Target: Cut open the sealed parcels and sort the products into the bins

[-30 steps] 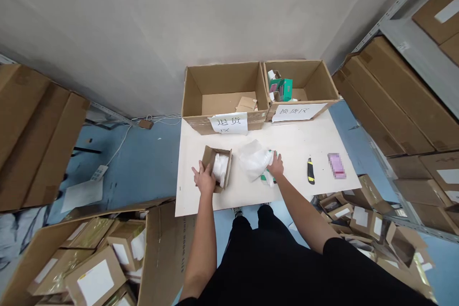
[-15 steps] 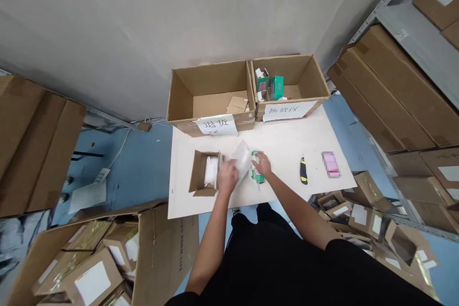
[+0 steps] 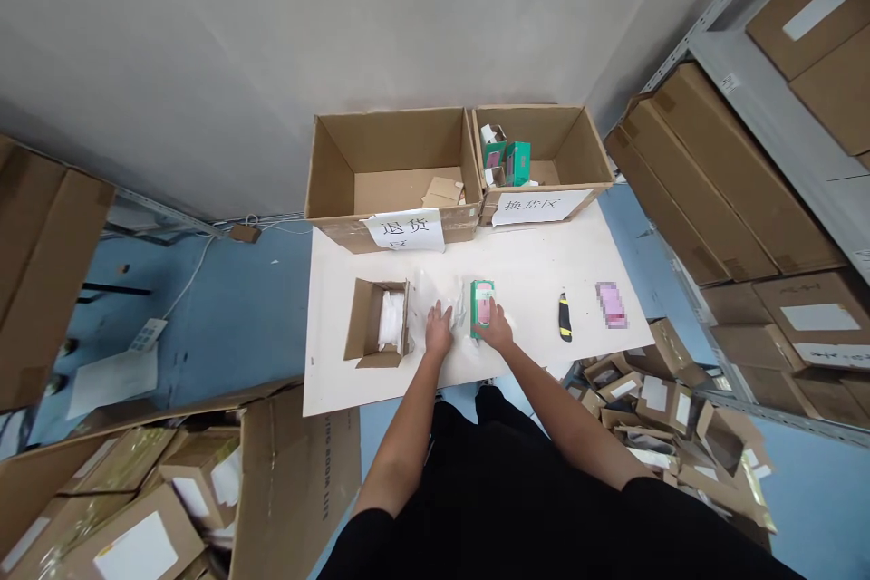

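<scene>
On the white table [image 3: 544,272] my right hand [image 3: 498,333] grips the near end of a small green box [image 3: 482,305] with a pink window. My left hand [image 3: 439,331] rests with fingers spread on clear plastic wrapping [image 3: 440,301] lying just left of that box. Further left stands a small open cardboard carton [image 3: 373,334] with white padding inside; neither hand touches it.
A yellow-black utility knife [image 3: 563,327] and a pink item [image 3: 611,304] lie to the right. Two labelled open cartons [image 3: 387,165] [image 3: 544,154] stand at the table's far edge. Piles of small boxes [image 3: 666,399] cover the floor at right and lower left. Shelves with cartons [image 3: 734,190] rise on the right.
My left hand left the small carton and came right onto the plastic wrapping. The green box has come out of the wrapping, and my right hand now holds it flat on the table.
</scene>
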`<move>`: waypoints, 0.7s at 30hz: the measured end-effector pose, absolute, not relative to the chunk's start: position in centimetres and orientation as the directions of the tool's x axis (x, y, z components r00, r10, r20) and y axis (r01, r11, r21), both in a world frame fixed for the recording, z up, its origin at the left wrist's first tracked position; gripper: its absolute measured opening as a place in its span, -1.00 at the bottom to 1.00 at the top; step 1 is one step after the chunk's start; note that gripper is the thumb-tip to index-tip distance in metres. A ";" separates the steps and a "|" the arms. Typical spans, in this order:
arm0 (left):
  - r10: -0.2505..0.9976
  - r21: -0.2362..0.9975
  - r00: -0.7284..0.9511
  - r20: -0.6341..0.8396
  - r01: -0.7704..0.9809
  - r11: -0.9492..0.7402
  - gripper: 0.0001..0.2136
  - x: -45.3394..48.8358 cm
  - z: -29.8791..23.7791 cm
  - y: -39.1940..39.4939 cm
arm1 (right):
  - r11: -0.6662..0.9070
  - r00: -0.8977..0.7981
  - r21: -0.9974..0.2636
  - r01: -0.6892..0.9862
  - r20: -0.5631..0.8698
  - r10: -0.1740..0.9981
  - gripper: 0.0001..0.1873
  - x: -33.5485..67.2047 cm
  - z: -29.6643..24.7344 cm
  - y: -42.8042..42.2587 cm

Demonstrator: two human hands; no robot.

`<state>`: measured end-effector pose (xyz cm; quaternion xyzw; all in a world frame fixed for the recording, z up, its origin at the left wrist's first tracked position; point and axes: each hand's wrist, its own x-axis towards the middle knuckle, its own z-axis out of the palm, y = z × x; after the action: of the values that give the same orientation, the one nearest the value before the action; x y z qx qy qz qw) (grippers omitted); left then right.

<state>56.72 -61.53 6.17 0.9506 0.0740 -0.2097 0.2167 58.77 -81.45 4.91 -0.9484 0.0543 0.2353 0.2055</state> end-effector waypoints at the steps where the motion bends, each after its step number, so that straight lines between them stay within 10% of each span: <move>1: 0.055 0.392 0.914 -0.402 0.226 -0.892 -0.31 56.3 6.5 -62.1 | -0.914 0.862 -0.340 -0.222 -0.506 -0.022 0.12 58.4 4.6 -80.5; 12: 0.032 0.628 0.978 -0.208 0.158 -0.762 -0.39 52.8 8.9 -65.1 | -0.901 0.826 -0.294 -0.318 -0.552 -0.112 0.12 60.8 7.7 -79.4; 21: -0.179 0.857 0.928 -0.327 0.212 -0.469 -0.14 58.4 9.1 -69.7 | -0.911 0.740 -0.354 -0.210 -0.667 0.088 -0.57 68.7 13.7 -84.4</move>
<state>58.37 -69.73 9.09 0.8357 0.0098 -0.1898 0.5152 68.70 -84.37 13.67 -0.9094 0.0334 0.3588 0.2078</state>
